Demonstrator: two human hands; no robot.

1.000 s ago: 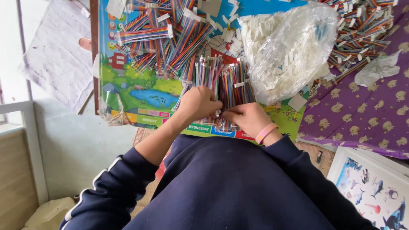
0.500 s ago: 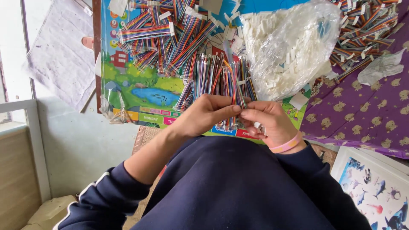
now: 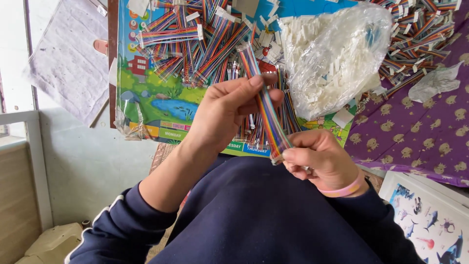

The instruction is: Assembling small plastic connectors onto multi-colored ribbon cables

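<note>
A flat strip of rainbow-coloured ribbon cable (image 3: 266, 105) stretches between both hands, held up above the board. My left hand (image 3: 222, 115) pinches its upper part between thumb and fingers. My right hand (image 3: 320, 159), with a pink band on the wrist, grips the lower end with its connector. Under them a colourful picture board (image 3: 154, 105) carries a heap of several more rainbow cables (image 3: 195, 39). Dark blue sleeves and a dark blue top fill the bottom of the view.
A clear plastic bag of small white connector parts (image 3: 337, 58) lies right of the hands. More rainbow cables (image 3: 415, 34) sit on a purple patterned cloth (image 3: 420, 132). A crumpled clear wrapper (image 3: 437, 80) lies there too. A sea-creature picture board (image 3: 430, 220) is at bottom right.
Both hands have lifted off the cable heap on the board. They now hold one ribbon cable raised and stretched between them, closer to the camera.
</note>
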